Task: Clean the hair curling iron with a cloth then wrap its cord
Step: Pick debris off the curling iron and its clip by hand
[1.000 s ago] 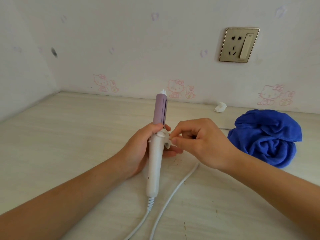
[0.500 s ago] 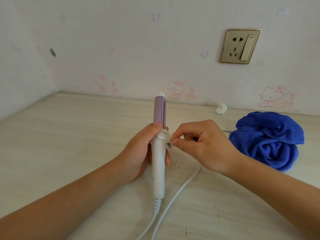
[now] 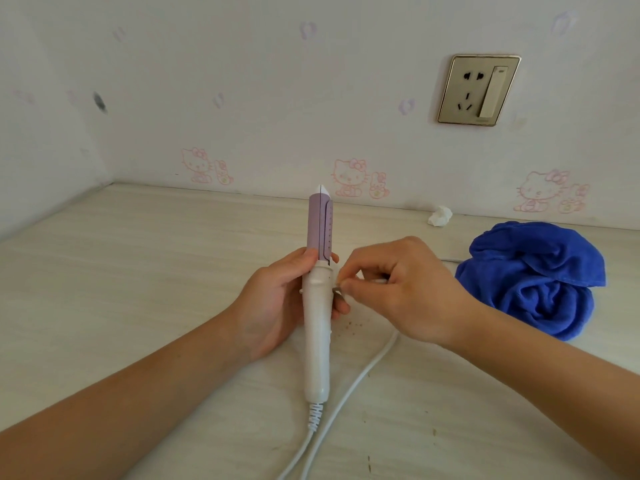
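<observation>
Curling iron (image 3: 317, 306) stands upright over the tabletop (image 3: 121, 289), gripped by the left hand (image 3: 277, 299); right hand (image 3: 398, 289) fingers pinch a small grey part, unclear what. Cord (image 3: 356, 379) runs off frame. Blue cloth (image 3: 530, 275) lies beside.

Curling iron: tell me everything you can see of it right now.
The curling iron has a smooth white plastic-looking handle, a lilac barrel with a perforated clamp strip along its right side, and a white pointed tip. It is held roughly upright above the table. The left hand wraps the handle just below the barrel. The right hand pinches a small grey piece at the handle's right side. A ribbed strain relief leaves the base, and the white cord runs on from it.
</observation>
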`<action>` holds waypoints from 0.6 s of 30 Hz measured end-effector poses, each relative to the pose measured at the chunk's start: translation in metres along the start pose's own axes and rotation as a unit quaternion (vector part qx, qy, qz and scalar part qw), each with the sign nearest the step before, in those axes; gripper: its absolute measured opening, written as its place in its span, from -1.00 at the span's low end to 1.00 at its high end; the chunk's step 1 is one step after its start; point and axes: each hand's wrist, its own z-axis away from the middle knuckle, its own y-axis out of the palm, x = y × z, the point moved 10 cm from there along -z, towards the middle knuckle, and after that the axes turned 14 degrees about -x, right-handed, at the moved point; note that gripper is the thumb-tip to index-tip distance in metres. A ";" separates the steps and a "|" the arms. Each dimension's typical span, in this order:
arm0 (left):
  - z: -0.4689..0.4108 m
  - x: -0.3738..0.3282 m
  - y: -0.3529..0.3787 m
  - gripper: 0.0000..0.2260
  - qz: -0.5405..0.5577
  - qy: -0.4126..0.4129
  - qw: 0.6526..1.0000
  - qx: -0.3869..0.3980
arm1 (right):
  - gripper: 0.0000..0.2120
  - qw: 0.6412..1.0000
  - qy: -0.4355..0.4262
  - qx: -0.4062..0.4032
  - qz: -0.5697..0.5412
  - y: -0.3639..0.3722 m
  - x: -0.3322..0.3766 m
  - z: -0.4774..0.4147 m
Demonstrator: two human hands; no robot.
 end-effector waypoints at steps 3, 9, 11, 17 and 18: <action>0.000 -0.001 -0.001 -0.70 0.011 0.003 1.000 0.000 | -0.83 1.000 0.001 0.016 0.005 -0.003 0.000 -0.002; -0.001 -0.001 -0.002 -0.69 0.014 0.008 1.000 -0.016 | -0.84 0.999 -0.022 0.008 0.040 -0.006 0.006 -0.005; 0.000 -0.002 -0.001 -0.69 0.012 0.008 1.000 -0.014 | -0.85 0.999 -0.015 0.004 0.039 -0.010 0.002 -0.006; 0.002 -0.002 0.002 -0.68 0.020 0.006 1.000 -0.005 | -0.85 0.999 -0.008 -0.003 0.051 -0.012 0.002 -0.008; 0.002 -0.003 0.003 -0.66 0.019 0.007 1.000 -0.003 | -0.86 0.998 -0.003 -0.006 0.057 -0.014 0.000 -0.009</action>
